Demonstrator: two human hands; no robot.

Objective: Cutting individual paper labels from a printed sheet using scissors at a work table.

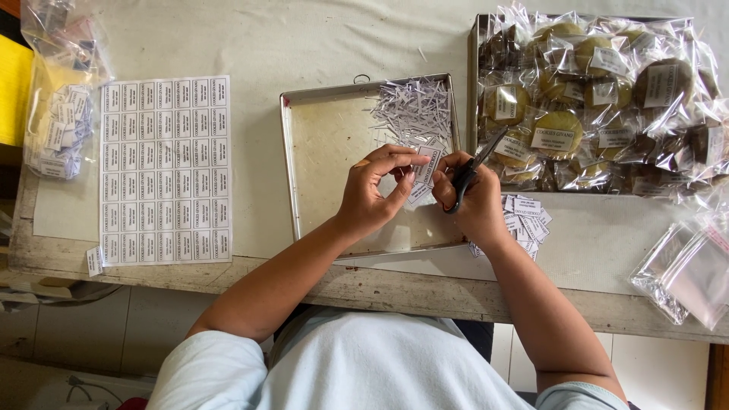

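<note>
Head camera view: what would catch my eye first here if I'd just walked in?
Probably the two hands at the centre: the left hand pinches a small paper label while the right hand holds black scissors over a metal tray of paper trimmings. At upper right sits a heap of bagged cookies; at left lies a sheet of uncut labels.

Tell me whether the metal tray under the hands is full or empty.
Mostly empty: the metal tray shows bare bottom, with only paper trimmings heaped in its far right corner.
</note>
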